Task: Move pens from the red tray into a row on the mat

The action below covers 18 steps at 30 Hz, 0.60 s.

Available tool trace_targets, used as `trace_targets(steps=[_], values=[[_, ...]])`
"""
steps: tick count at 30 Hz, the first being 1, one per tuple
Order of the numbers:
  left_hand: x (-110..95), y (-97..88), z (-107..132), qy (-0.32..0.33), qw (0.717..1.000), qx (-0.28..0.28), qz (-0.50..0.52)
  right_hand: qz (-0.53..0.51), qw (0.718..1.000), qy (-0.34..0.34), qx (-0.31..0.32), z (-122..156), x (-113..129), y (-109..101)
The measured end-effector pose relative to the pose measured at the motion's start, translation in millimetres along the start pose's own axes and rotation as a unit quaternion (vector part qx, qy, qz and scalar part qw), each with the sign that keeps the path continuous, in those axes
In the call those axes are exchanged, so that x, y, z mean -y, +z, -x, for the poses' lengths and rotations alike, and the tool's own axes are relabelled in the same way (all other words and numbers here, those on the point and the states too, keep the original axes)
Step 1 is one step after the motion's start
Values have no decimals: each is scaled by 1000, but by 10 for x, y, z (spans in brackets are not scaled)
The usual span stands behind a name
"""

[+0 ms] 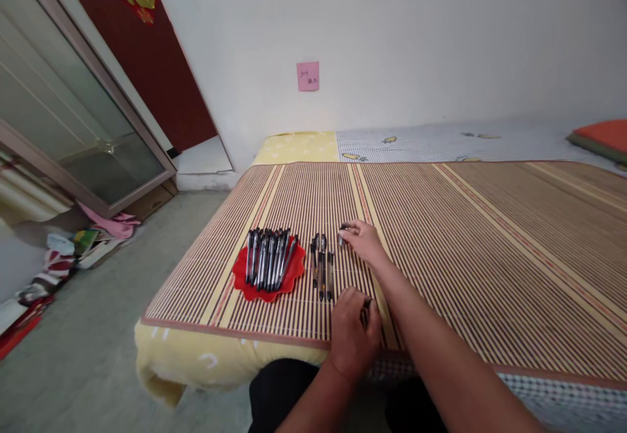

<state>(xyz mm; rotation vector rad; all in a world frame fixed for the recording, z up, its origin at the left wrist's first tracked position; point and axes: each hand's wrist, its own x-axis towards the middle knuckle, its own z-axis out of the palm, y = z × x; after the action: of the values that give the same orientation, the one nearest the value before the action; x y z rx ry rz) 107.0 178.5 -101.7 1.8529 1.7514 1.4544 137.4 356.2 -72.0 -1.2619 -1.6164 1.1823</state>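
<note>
My right hand point(361, 240) is closed in a pinch over the mat, to the right of several loose pens. Between its fingertips is a pen point(342, 236), black at the end and clear below, mostly hidden. Nearer to me, my left hand point(353, 325) is curled closed, low over the mat. Something dark shows between its thumb and fingers, too covered to name. The loose pens point(322, 266), clear with black ends, lie side by side left of my hands. Further left, a red scalloped plate point(240, 277) bears a row of several black-capped pens point(268, 260).
A striped bamboo mat point(441, 256) covers the bed, with yellow bedding point(220, 361) along its front edge. An orange cushion point(605, 138) lies at the far right. A pink note point(307, 76) is on the wall. Clutter point(63, 250) lies on the floor at left.
</note>
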Motion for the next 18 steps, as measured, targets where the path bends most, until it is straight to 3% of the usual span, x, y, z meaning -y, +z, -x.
trace_targets(steps=[8, 18], values=[[7, 8, -13, -14, 1000, -2, 19, 104, 994, 11, 19, -226, -50, 291], [42, 38, -6, -21, 1000, -5, -13, 184, 982, -9, 32, -199, -81, 326]])
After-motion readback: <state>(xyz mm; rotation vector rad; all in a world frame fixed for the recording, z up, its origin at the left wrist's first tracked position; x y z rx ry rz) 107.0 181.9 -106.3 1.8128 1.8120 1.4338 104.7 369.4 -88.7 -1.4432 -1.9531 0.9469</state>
